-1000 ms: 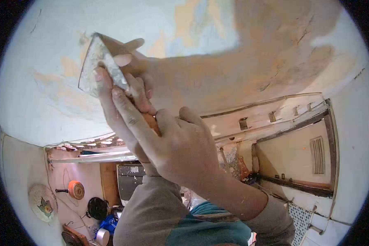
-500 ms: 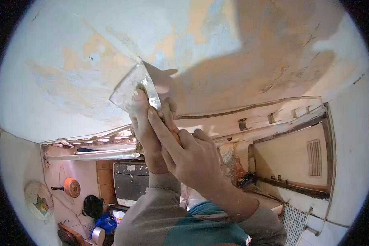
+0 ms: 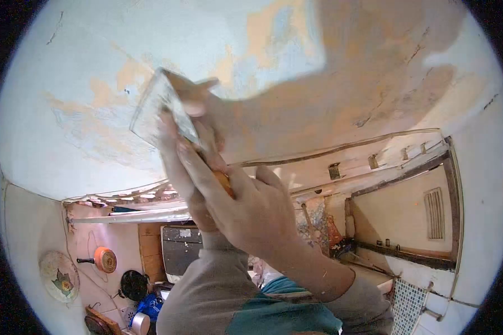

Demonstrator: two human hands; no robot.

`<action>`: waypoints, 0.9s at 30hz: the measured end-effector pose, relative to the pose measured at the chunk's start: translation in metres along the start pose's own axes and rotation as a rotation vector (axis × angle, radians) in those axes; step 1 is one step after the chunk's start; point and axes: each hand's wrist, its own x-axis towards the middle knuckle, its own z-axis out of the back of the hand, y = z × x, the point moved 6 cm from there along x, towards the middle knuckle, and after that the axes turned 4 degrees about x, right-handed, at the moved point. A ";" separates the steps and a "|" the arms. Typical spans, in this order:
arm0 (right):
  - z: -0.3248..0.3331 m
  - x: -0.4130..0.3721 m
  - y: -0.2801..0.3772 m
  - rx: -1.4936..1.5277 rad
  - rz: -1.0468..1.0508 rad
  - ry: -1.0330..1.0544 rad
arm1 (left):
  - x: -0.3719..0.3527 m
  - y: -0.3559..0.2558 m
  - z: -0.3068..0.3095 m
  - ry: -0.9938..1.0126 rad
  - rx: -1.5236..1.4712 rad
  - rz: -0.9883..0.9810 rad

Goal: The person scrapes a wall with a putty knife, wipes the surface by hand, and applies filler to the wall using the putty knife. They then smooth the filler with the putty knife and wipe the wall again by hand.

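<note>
Both hands grip a wide putty knife point(image 3: 150, 114) raised at the ceiling point(image 3: 274, 120), its metal blade tilted up to the left. My left hand point(image 3: 179, 167) is closed high on the tool, with the thumb laid along the blade and other fingers around its far side. Lower down, my right hand point(image 3: 254, 215) wraps the orange handle, most of which it hides; its index finger stretches up toward the blade. Around the blade the ceiling surface is pale blue-white with patchy peach areas and cracks. The blade and left fingers are slightly blurred.
A rough-edged opening point(image 3: 123, 218) runs below the ceiling at left. Lower left hang an orange pan point(image 3: 105, 260) and a decorated round plate point(image 3: 60, 276). A dark appliance point(image 3: 181, 248) stands behind my arms. At right is a framed recess point(image 3: 402, 212) with a vent.
Both hands and the putty knife have moved left and slightly up across the ceiling. The grip looks the same, and the view has shifted slightly.
</note>
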 end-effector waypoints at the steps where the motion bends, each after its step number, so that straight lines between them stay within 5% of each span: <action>1: -0.003 -0.010 -0.004 0.015 -0.045 0.055 | -0.004 0.011 0.003 0.111 -0.005 0.034; 6: -0.013 -0.045 -0.017 0.026 -0.136 0.145 | -0.010 0.051 0.022 0.243 -0.084 0.154; 12: 0.004 0.003 -0.004 0.046 -0.072 0.086 | 0.005 0.002 -0.010 0.132 -0.034 0.006; 17: 0.031 0.054 0.022 0.139 0.075 0.087 | 0.026 -0.035 -0.034 0.279 -0.081 -0.138; 20: 0.034 0.046 0.020 0.087 -0.018 0.088 | 0.027 -0.043 -0.042 0.365 -0.191 -0.201; 23: 0.023 0.006 -0.002 0.085 -0.048 0.068 | -0.014 -0.015 -0.036 0.134 -0.065 0.107; 25: 0.025 -0.032 -0.019 0.076 -0.137 0.079 | -0.017 0.049 0.002 0.783 -0.359 0.128; 27: 0.035 -0.075 -0.038 0.148 -0.275 0.150 | -0.058 0.083 0.018 0.630 0.135 0.505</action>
